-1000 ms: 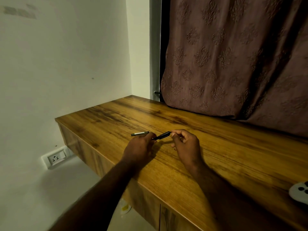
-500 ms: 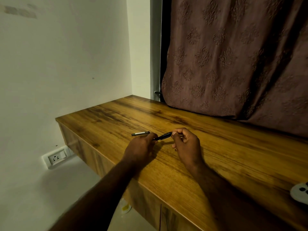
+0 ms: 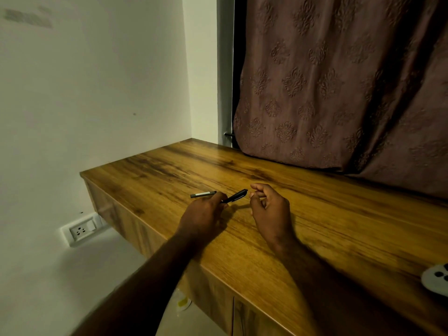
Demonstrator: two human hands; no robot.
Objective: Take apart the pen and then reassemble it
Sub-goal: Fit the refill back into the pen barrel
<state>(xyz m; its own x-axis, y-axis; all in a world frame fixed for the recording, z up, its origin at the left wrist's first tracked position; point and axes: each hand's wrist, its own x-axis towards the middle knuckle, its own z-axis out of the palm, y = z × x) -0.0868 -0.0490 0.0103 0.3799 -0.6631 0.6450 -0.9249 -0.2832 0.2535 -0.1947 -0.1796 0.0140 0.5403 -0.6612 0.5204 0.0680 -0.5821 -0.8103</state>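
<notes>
Pinching the black pen barrel [image 3: 234, 196] in our left hand [image 3: 203, 212]; our right hand [image 3: 270, 209] holds nothing.
Our left grip angles the barrel toward 2 o'clock over the worktop [image 3: 339, 226]. Right fingers curl loosely just beside its tip, apart. At the knuckles' 11 o'clock a grey pen piece [image 3: 203, 194] juts out; whether we hold it, we cannot tell.

Wooden desk [image 3: 339, 226], patterned curtain [image 3: 339, 81], wall socket [image 3: 81, 230]

Bare forearms [image 3: 155, 270], left hand [image 3: 203, 213], right hand [image 3: 271, 214]
</notes>
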